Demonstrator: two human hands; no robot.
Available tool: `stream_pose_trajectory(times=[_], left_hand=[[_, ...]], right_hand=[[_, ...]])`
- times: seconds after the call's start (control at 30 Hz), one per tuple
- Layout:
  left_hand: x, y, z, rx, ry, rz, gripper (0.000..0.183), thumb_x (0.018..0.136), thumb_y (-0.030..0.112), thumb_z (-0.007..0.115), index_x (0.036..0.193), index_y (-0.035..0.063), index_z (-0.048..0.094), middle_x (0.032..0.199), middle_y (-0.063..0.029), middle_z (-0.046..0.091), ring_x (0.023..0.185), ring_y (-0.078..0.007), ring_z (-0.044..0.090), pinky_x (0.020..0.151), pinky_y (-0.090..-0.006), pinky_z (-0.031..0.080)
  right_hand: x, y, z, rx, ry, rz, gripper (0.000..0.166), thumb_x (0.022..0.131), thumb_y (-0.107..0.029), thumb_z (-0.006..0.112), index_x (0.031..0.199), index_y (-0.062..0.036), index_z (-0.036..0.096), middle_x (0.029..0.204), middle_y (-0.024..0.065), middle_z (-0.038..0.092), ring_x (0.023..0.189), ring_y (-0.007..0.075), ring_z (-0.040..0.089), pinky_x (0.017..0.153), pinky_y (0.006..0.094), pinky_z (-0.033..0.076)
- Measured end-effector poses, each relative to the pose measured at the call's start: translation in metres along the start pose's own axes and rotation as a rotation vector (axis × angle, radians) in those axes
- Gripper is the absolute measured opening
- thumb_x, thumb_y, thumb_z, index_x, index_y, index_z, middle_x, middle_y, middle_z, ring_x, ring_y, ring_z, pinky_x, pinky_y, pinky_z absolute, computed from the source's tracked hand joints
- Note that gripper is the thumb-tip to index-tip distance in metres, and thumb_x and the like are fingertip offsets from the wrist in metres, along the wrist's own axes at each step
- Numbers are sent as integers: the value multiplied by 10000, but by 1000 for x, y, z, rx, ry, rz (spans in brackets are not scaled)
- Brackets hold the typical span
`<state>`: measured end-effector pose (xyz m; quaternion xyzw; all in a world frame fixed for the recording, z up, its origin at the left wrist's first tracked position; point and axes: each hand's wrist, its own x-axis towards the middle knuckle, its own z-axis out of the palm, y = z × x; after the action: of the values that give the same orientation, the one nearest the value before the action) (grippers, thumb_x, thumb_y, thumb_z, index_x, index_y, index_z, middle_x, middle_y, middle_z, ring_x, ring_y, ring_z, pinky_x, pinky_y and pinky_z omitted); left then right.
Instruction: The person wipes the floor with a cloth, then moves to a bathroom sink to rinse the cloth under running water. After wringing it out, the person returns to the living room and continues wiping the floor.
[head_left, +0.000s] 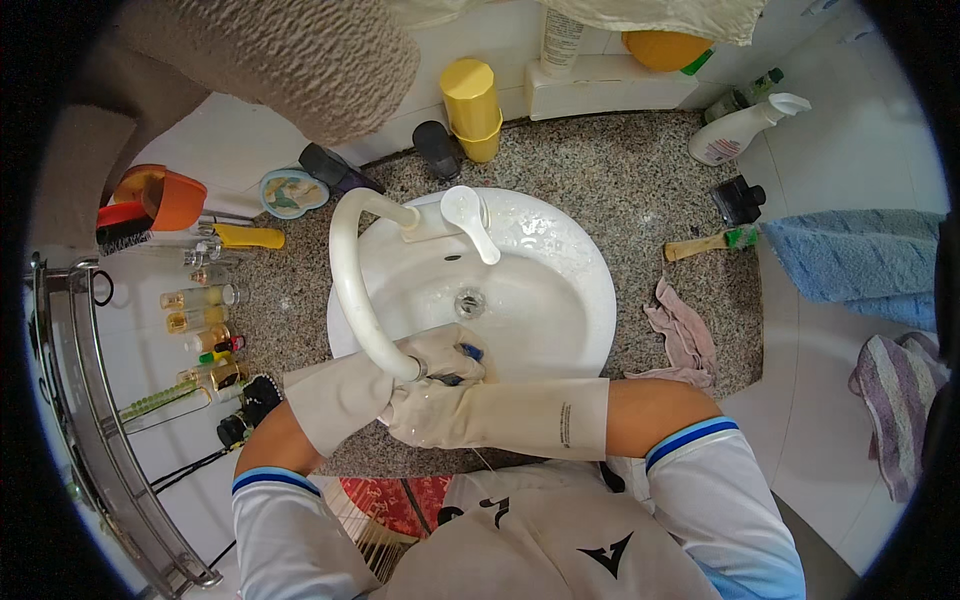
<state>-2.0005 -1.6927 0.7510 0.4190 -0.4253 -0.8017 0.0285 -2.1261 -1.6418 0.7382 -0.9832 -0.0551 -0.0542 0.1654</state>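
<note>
Both my hands wear long cream rubber gloves and meet at the near rim of a white washbasin. My left hand is curled over the basin around a small dark blue object, whose blue shows between the fingers; its shape is mostly hidden. Just nearer to me, my right hand lies below the outlet of a curved white tap spout. Its fingers are partly covered by the spout and the left hand, so what they hold cannot be made out. The white tap lever points toward the drain.
A granite counter surrounds the basin. Perfume bottles line its left side; a yellow container stands behind. On the right are a spray bottle, a wooden-handled brush and a pink cloth. A brown towel hangs upper left.
</note>
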Motion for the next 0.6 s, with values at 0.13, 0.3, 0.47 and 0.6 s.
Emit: stream_pose_trajectory(times=[0.13, 0.3, 0.47, 0.6], left_hand=[[10, 4, 4, 45, -9, 1, 261, 948, 173, 640, 1171, 46, 688, 946, -24, 686, 885, -131, 660, 801, -271, 529], [16, 5, 8, 67, 2, -5, 270, 938, 171, 653, 1174, 46, 695, 964, -32, 694, 911, -135, 665, 812, -281, 532], [22, 4, 10, 65, 29, 0, 280, 928, 170, 666, 1177, 46, 701, 982, -40, 703, 938, -138, 670, 823, -291, 535], [20, 0, 10, 31, 77, 15, 289, 920, 168, 676, 1180, 46, 706, 996, -46, 710, 959, -141, 674, 832, -299, 537]], right_hand=[[3, 0, 11, 19, -114, 45, 265, 819, -142, 621, 1040, -9, 681, 924, 80, 675, 813, 214, 665, 728, 305, 529], [-2, 9, 11, 470, -137, 90, 241, 835, -122, 630, 1044, -13, 682, 944, 85, 670, 814, 205, 659, 720, 302, 529], [-23, 28, 9, 1114, -187, 199, 218, 851, -102, 639, 1048, -17, 683, 965, 89, 665, 814, 197, 654, 711, 298, 529], [-36, 35, -1, 1402, -175, 251, 201, 864, -86, 646, 1051, -20, 684, 981, 93, 660, 815, 191, 650, 705, 295, 529]])
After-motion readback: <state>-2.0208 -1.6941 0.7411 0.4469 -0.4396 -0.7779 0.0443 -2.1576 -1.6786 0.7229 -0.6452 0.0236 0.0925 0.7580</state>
